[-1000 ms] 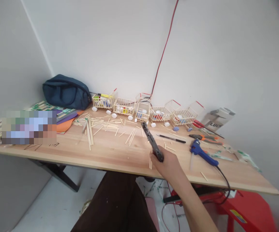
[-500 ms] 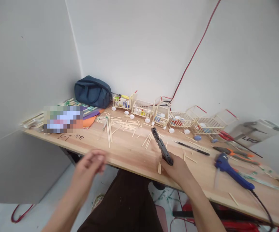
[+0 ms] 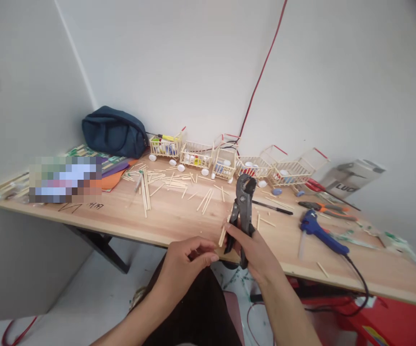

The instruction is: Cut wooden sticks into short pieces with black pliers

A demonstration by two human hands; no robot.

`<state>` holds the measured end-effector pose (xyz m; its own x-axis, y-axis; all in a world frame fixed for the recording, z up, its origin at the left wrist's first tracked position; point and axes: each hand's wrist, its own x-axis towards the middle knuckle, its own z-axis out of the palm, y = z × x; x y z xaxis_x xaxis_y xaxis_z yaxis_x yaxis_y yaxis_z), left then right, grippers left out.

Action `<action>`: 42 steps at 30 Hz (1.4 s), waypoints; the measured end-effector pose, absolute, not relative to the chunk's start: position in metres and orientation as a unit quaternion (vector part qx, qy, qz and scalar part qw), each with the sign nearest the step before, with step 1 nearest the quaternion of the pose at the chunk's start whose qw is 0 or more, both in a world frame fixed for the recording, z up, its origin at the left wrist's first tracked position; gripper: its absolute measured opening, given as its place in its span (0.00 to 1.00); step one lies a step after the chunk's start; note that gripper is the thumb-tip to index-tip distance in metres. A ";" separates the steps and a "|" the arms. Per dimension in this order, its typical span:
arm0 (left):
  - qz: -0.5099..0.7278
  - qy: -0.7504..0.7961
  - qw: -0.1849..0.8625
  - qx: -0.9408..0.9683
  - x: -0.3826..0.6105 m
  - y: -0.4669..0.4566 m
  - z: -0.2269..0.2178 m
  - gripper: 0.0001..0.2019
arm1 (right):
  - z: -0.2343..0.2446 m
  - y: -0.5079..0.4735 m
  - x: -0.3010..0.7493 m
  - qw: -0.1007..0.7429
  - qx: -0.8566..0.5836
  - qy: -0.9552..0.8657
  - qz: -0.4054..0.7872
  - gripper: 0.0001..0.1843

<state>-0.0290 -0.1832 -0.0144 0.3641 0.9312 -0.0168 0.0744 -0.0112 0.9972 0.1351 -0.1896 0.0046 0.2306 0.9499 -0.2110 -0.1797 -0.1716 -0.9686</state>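
Observation:
My right hand [image 3: 254, 250] is wrapped around the handles of a black hand cutter [image 3: 244, 204], its jaws pointing up and away over the table. Two short wooden sticks [image 3: 222, 235] lie by the table's front edge, just left of the cutter handles. My left hand [image 3: 189, 264] is at that edge, close to those sticks. Its fingers are half bent, with a small gap between thumb and fingertips and nothing seen in it. Further in, a few more sticks [image 3: 205, 202] lie loose. Behind the cutter a black pen [image 3: 272, 207] is partly covered.
Several small stick-built shopping carts [image 3: 195, 154] stand along the wall. A blue bag [image 3: 114, 132] and a folder pile [image 3: 112, 181] sit at the left. To the right lie orange-handled pliers [image 3: 325, 209], a blue glue gun [image 3: 323, 233] with its cord, and a box [image 3: 354, 178].
My left hand has come right, up to the front edge beside my right hand. The cutter has turned more upright, its jaws now broadside to me. The view has shifted right.

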 end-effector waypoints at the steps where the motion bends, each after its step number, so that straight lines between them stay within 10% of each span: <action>1: 0.381 0.422 0.553 0.609 -0.028 -0.184 -0.013 0.07 | 0.004 -0.190 0.134 0.547 -0.558 -0.333 0.527 0.19; 42: 0.353 0.373 0.686 0.516 -0.049 -0.181 0.000 0.15 | 0.003 -0.195 0.108 0.377 -0.616 -0.558 0.409 0.20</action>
<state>-0.0486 -0.1814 0.0002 0.4732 0.8684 -0.1482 -0.0994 0.2198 0.9705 0.1081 -0.1949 0.0032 0.0423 0.9957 -0.0821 0.3794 -0.0921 -0.9207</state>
